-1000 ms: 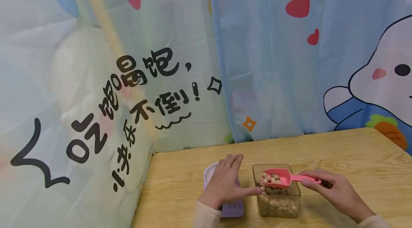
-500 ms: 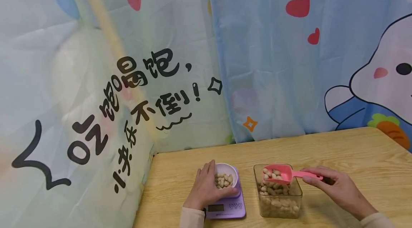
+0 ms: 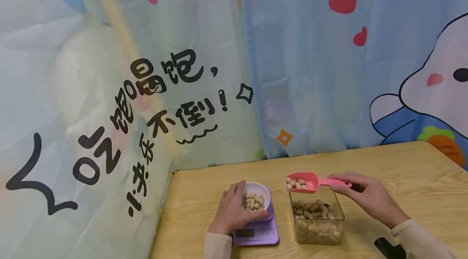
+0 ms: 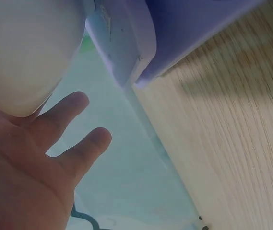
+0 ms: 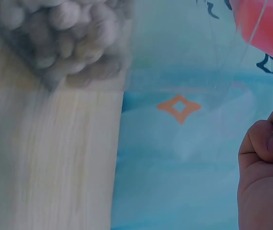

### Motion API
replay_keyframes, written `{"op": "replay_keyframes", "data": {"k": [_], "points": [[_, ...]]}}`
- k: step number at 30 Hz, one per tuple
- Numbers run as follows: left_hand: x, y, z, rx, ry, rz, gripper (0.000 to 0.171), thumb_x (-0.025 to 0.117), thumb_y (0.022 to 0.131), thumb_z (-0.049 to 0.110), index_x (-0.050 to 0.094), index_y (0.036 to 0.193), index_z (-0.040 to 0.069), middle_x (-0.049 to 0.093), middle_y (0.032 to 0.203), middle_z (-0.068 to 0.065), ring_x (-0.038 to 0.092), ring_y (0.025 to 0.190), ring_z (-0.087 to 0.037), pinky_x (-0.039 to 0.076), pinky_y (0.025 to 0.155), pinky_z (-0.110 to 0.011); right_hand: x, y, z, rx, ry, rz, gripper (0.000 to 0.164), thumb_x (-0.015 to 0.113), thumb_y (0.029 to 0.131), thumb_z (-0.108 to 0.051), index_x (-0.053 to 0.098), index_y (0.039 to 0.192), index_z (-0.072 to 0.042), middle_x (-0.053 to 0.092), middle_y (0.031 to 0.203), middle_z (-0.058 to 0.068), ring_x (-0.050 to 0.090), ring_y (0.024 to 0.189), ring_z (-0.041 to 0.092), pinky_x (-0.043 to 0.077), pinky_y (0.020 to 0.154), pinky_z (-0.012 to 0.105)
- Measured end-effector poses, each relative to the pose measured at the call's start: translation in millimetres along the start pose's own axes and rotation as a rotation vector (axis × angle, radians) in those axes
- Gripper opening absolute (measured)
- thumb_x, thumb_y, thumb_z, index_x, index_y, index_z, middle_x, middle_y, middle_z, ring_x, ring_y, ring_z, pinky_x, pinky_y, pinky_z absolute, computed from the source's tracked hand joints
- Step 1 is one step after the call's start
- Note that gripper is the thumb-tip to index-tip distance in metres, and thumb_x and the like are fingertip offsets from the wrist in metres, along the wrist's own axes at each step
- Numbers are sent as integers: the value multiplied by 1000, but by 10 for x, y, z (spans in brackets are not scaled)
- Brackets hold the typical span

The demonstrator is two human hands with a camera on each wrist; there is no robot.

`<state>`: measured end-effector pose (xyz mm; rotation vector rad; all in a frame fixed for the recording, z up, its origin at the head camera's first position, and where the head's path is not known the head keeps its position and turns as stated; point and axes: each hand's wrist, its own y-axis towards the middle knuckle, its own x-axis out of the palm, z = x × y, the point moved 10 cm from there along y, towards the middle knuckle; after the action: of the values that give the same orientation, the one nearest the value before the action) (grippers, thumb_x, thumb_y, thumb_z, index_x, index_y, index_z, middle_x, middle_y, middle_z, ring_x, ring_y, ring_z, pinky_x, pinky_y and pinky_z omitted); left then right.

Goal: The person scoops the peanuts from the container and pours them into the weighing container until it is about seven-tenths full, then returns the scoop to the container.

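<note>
My left hand holds the small white bowl by its left side, its thumb along the front and its fingers reaching to the back. Peanuts lie inside it. The bowl is over a purple kitchen scale; in the left wrist view two fingers spread apart beneath the bowl. My right hand grips the handle of a pink scoop, which carries several peanuts above the back rim of a clear square container. More peanuts fill that container's lower part.
The wooden table runs back to a printed curtain, with another curtain along its left edge. A dark object shows beside my right sleeve at the front.
My left hand has moved from in front of the bowl and the container's rim to the bowl's left side. The loaded scoop has risen and shifted left, from over the container to its back rim.
</note>
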<state>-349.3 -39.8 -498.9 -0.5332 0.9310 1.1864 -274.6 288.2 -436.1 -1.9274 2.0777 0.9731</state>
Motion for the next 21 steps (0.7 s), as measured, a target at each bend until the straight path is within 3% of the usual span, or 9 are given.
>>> {"op": "replay_keyframes", "data": {"k": [4,12,16,21], "points": [[15,17,6,1,-9,-13,124,75,61,83,38,157,13,50,145,-10,50,126,-33,44,104,-51,122,103,-85,-10,49,-20,29,70,98,-20,72,126,-10,70,109,-4,60,75,15,49,58,30],[37,22,-14,-10,-12,-28,124,75,62,82,36,158,13,49,147,-10,49,127,-32,43,105,-51,487,283,-268,-39,120,-123,30,71,97,-22,73,125,-11,68,121,12,62,75,16,53,60,30],[33,18,-23,-17,-18,-30,123,77,63,80,36,158,13,48,148,-10,48,130,-32,40,108,-52,674,348,-337,-56,117,-203,24,71,97,-26,75,119,-17,69,102,6,54,66,15,48,55,31],[25,16,-20,-2,-1,-25,122,76,64,80,36,158,13,48,148,-10,49,131,-31,37,112,-52,819,393,-448,-146,14,-273,17,71,97,-31,77,112,-27,63,80,-6,51,64,10,44,55,29]]}}
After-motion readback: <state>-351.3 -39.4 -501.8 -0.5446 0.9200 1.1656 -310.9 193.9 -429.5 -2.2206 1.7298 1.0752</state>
